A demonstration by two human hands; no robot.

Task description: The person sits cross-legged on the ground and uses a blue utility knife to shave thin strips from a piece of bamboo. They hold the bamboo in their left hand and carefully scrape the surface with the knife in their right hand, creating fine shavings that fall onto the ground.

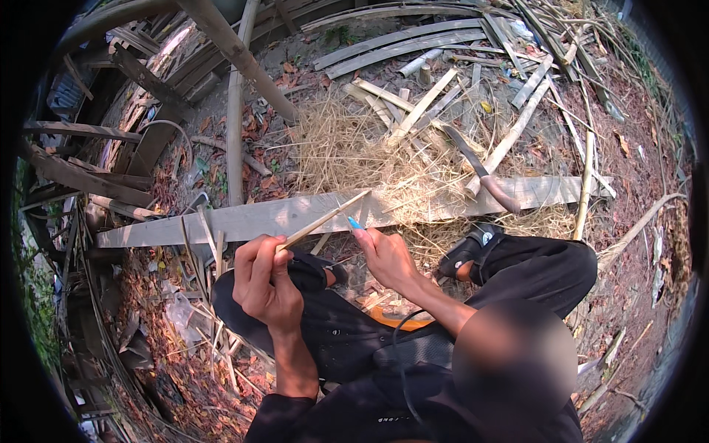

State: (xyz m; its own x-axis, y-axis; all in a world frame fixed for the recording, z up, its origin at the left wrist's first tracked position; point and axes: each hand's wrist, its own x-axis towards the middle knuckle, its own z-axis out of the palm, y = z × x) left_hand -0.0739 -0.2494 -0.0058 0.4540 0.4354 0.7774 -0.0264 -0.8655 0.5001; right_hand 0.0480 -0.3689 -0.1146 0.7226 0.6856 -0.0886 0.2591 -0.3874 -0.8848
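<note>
My left hand is closed around the near end of a thin, pale strip of split wood or bamboo. The strip slants up and to the right, over a long grey plank. Pinched in my right hand is a small blue-handled tool, mostly hidden by the fingers. A thin, light tip on it meets or overlaps the strip; I cannot make out its exact kind. A machete with a dark curved blade and wooden handle lies beyond the plank, to the right.
Dry straw-like shavings heap behind and over the plank. Split wood pieces and long slats lie further back. Wooden posts stand at left. Leaves and a clear plastic scrap litter the ground beside my legs.
</note>
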